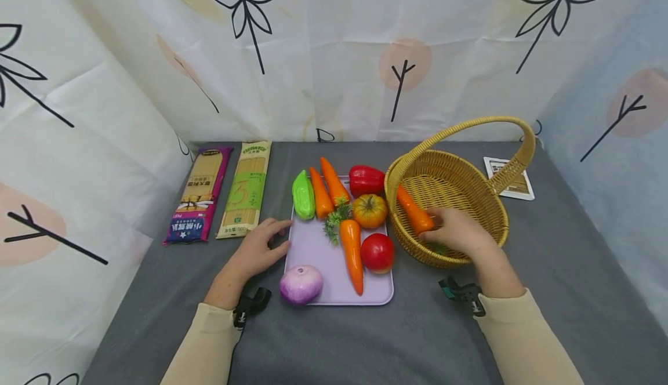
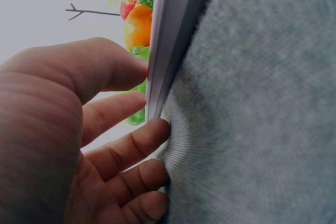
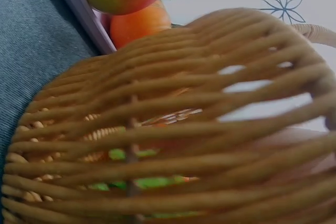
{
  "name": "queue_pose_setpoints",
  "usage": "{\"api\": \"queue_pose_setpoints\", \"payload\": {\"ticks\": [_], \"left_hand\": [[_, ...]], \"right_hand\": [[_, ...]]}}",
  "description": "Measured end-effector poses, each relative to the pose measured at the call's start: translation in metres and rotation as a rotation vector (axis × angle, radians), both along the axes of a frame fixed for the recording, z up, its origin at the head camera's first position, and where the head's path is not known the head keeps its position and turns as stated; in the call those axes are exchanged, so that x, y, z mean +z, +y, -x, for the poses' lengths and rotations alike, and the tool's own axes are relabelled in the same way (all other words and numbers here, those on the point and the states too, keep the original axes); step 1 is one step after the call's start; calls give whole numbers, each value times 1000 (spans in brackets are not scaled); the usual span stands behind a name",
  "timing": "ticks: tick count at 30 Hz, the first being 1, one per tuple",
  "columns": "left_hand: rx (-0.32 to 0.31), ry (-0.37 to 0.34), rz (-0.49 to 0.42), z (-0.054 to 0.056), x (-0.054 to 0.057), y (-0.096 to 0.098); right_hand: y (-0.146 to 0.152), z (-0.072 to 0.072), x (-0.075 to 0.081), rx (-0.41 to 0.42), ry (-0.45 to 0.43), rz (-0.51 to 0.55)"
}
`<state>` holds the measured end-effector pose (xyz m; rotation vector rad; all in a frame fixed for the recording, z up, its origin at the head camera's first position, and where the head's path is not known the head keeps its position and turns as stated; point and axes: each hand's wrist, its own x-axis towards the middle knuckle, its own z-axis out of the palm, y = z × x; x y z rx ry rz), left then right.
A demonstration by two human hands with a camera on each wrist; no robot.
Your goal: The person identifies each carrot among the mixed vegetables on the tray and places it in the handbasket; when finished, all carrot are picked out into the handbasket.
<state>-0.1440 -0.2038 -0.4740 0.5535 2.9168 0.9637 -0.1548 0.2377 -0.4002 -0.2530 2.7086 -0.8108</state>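
Observation:
My right hand (image 1: 456, 231) reaches into the yellow wicker basket (image 1: 498, 222) and grips the thick end of an orange carrot (image 1: 414, 210). In the right wrist view the basket's weave (image 3: 173, 156) hides most of that hand, and some green shows through the gaps. My left hand (image 1: 261, 250) rests at the left edge of the lilac tray (image 1: 318, 251), thumb and index fingertips at its rim (image 2: 160, 40), other fingertips on the cloth. The tray carries a green pepper (image 1: 303, 195), several carrots (image 1: 352, 251), a red bell pepper (image 1: 365, 180), a small pumpkin (image 1: 369, 211) and a tomato (image 1: 377, 253).
A purple onion (image 1: 301, 284) sits over the tray's near left corner. Two packs of noodles, one purple-edged (image 1: 198, 193) and one green (image 1: 244, 191), lie left of the tray. Behind the basket's right side is a white-framed card (image 1: 514, 182). The basket's tall handle (image 1: 469, 123) arches above it.

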Motion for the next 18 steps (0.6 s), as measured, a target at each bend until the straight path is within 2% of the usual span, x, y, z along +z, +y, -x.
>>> {"api": "queue_pose_setpoints", "payload": {"ticks": [8, 18], "left_hand": [[11, -15, 2, -1, 1, 1], [11, -17, 0, -1, 0, 0]], "right_hand": [[9, -3, 14, -62, 73, -21], [15, -18, 46, -114, 140, -4]]}}
